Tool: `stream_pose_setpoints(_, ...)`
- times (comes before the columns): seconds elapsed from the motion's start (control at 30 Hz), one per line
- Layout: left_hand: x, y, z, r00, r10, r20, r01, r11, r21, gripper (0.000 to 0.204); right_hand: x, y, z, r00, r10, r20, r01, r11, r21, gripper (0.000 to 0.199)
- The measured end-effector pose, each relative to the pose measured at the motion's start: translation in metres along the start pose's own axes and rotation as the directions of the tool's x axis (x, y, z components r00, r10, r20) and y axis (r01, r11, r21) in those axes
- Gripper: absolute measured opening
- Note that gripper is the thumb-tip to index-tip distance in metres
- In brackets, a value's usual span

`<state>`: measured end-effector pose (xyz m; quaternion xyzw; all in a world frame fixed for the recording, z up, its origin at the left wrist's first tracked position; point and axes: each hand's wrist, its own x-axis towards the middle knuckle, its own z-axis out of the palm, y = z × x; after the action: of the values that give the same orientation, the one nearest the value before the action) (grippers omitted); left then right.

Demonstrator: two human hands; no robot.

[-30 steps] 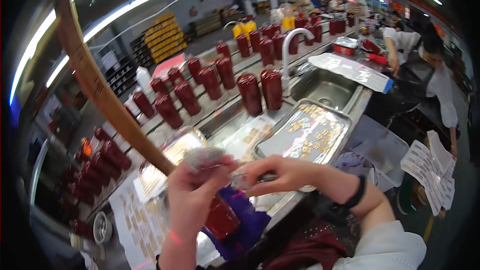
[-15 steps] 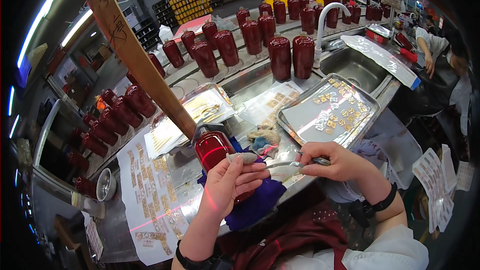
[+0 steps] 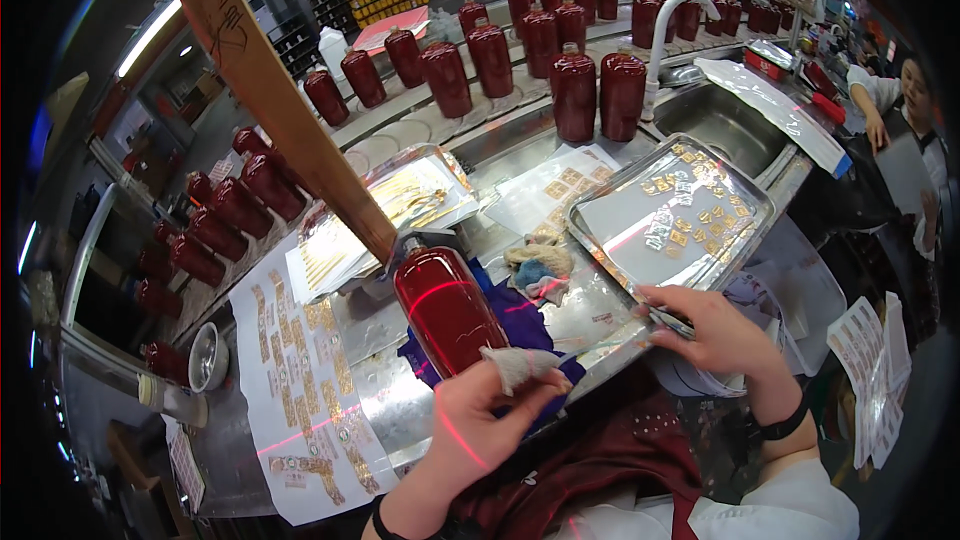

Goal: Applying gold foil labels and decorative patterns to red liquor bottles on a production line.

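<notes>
Left fingers [image 3: 530,408] holding one pale cloth [image 3: 518,368], right fingers [image 3: 672,296] one slim tool [image 3: 669,320], one red bottle [image 3: 447,308] lying nearby

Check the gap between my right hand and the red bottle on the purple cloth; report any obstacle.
Nothing visible blocks the right hand from the red bottle: only metal counter and purple cloth lie between. A bunched rag sits to the far side; the left hand, with a pale cloth, is at the bottle's near end.
</notes>
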<state>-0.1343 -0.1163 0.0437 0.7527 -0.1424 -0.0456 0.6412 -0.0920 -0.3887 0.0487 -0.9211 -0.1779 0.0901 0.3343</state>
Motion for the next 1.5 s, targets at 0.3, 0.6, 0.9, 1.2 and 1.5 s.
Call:
stream_pose_setpoints(0.3,-0.022,-0.004,-0.003,0.955,-0.026,-0.297,-0.015,0.991,-0.133,0.028,0.044,-0.048,0.061,0.885,-0.413,0.214,0.092,0.607,0.789,0.036)
stream_pose_setpoints(0.6,-0.023,-0.015,-0.019,0.940,-0.143,-0.309,0.019,0.928,-0.371,0.033,0.049,-0.057,0.076,0.912,-0.408,0.041,0.288,0.710,0.642,0.035)
stream_pose_setpoints(0.9,-0.019,-0.020,-0.027,0.904,0.046,-0.424,-0.087,0.993,-0.078,0.039,0.029,-0.035,0.036,0.935,-0.354,0.005,0.309,0.823,0.477,0.034)
stream_pose_setpoints(1.2,-0.003,0.003,-0.018,0.892,0.293,-0.344,-0.257,0.955,0.149,0.030,0.034,-0.050,0.029,0.923,-0.335,-0.190,0.377,0.886,0.268,0.034)
stream_pose_setpoints(1.5,0.022,-0.004,-0.005,0.903,0.268,-0.336,-0.376,0.871,-0.316,0.045,0.059,-0.069,0.037,0.818,-0.473,-0.328,0.572,0.732,0.371,0.006)
